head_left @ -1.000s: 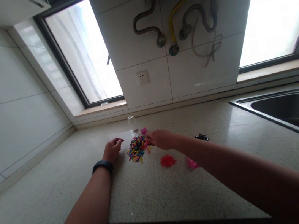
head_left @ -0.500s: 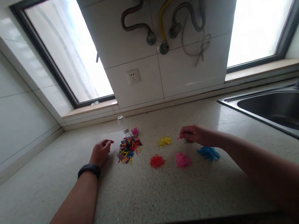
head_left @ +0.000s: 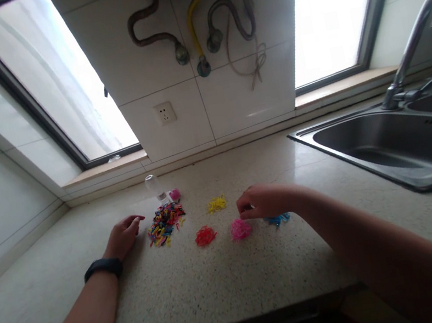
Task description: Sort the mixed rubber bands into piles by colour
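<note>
My left hand (head_left: 124,236), with a dark band on its wrist, rests on the counter with its fingers loosely stretched out, holding nothing. Just right of it lies a heap of mixed-colour small rubber bands (head_left: 165,223). My right hand (head_left: 260,202) hovers at the upper edge of a pink rubber band pile (head_left: 240,229), fingers bent together and pointing down; whatever they pinch is too small to make out. Partly under that hand is a blue rubber band pile (head_left: 280,220). A yellow pile (head_left: 216,204) and a red pile (head_left: 205,236) sit to the left.
Behind the mixed heap are a clear plastic bottle (head_left: 154,188) and a pink object (head_left: 175,195). A steel sink (head_left: 364,182) with a tap (head_left: 409,49) is set into the counter (head_left: 205,291) at the right. Pipes and a socket (head_left: 165,113) are on the tiled wall.
My right hand has come nearer to me, from beside the yellow pile to the pink pile; the pink bit at its fingertips no longer shows. The view has turned right. My left hand stays beside the heap.
</note>
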`<state>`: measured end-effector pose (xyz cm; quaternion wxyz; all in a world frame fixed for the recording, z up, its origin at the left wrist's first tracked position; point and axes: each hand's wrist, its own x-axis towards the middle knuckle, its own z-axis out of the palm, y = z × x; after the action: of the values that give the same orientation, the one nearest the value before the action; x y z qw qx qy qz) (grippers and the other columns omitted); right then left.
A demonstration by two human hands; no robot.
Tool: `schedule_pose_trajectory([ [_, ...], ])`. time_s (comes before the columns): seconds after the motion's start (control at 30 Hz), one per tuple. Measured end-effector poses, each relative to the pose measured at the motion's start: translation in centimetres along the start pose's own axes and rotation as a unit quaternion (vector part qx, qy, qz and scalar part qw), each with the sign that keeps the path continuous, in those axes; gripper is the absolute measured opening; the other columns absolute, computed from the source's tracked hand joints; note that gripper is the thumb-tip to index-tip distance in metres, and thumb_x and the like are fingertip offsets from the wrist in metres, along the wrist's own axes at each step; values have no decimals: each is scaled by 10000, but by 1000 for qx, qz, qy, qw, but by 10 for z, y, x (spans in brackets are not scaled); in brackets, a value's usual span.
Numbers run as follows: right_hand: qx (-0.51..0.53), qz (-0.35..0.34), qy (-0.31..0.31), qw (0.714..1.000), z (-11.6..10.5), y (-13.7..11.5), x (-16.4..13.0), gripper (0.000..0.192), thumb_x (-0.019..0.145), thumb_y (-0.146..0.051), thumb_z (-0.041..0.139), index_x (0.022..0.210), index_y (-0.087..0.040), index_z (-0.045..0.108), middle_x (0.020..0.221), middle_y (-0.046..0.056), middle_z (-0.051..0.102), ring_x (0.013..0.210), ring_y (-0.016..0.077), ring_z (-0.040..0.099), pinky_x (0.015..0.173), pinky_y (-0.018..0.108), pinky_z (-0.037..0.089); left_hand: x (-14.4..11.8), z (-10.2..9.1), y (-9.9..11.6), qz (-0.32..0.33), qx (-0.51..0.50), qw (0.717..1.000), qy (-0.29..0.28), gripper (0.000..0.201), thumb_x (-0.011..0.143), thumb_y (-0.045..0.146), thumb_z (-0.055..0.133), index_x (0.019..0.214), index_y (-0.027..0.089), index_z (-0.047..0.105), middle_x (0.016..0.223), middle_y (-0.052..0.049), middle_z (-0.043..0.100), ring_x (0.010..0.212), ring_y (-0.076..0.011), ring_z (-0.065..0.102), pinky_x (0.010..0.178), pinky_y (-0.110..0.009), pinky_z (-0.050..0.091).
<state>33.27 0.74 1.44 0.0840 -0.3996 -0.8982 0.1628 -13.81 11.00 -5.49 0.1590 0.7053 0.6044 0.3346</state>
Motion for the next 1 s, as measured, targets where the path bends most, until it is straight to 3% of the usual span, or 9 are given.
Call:
schedule_pose_trajectory([
  [0.1, 51, 14, -7, 999, -4, 1, -1, 275, 920, -358, 526, 847, -188, 729, 742, 29, 689, 632, 132, 561, 595, 248, 368, -1, 0, 1, -7, -3, 1000, 5, 527, 843, 555, 489, 1065, 129, 705, 603, 11, 521, 554, -154, 491, 516, -247, 365],
  [0.2, 76, 31, 37, 996, -8, 11, 0, 342, 937, -388, 481, 846, -165, 724, 704, 23, 665, 604, 116, 532, 586, 237, 354, -1, 1, 0, 2, 3, 1000, 2, 522, 848, 561, 487, 1055, 136, 708, 598, 12, 520, 557, -155, 495, 517, -244, 369],
  [0.3, 62, 63, 127, 988, -7, 40, 2, 382, 926, -437, 479, 818, -153, 710, 654, 15, 629, 571, 111, 488, 567, 240, 329, -1, 1, 0, 7, 10, 1000, -4, 527, 849, 566, 487, 1060, 136, 706, 599, 10, 525, 555, -156, 501, 517, -243, 371],
  [0.4, 62, 137, 258, 954, -1, 83, 1, 389, 918, -425, 443, 884, -147, 712, 668, 20, 620, 591, 122, 497, 568, 242, 336, -1, 1, 1, 4, 18, 1000, -7, 535, 845, 566, 481, 1069, 134, 704, 604, 7, 534, 555, -161, 511, 521, -248, 374],
  [0.43, 74, 171, 276, 943, 1, 97, 1, 397, 917, -418, 425, 893, -146, 713, 669, 22, 620, 593, 125, 506, 567, 241, 345, -1, 1, 2, 4, 23, 1000, -9, 534, 845, 564, 479, 1071, 135, 703, 605, 5, 539, 557, -164, 514, 524, -251, 376],
  [0.5, 78, 242, 245, 936, 5, 119, -1, 369, 884, -402, 455, 858, -147, 720, 658, 28, 626, 586, 134, 520, 561, 247, 359, -2, 1, 4, 6, 31, 999, -15, 526, 850, 554, 471, 1076, 138, 700, 611, 2, 550, 569, -170, 523, 537, -256, 382],
  [0.57, 78, 260, 213, 939, 6, 131, -3, 351, 870, -395, 474, 864, -156, 730, 684, 39, 653, 601, 144, 548, 569, 253, 374, -3, 1, 6, 11, 40, 999, -18, 513, 855, 540, 465, 1075, 141, 700, 610, 2, 557, 577, -174, 528, 546, -259, 383],
  [0.77, 0, 241, 182, 953, 7, 127, -3, 313, 858, -419, 520, 876, -200, 743, 787, 57, 710, 705, 175, 614, 628, 265, 402, -4, 4, 12, 24, 82, 996, -20, 485, 869, 507, 436, 1065, 159, 709, 578, 9, 551, 555, -179, 519, 535, -263, 366],
  [1.0, -17, 238, 177, 955, 9, 131, -2, 328, 869, -441, 514, 879, -201, 738, 791, 59, 714, 689, 178, 613, 614, 275, 389, 6, 13, 18, 62, 158, 985, 19, 466, 905, 472, 440, 1210, 194, 656, 825, -49, 656, 743, -202, 623, 703, -279, 436],
])
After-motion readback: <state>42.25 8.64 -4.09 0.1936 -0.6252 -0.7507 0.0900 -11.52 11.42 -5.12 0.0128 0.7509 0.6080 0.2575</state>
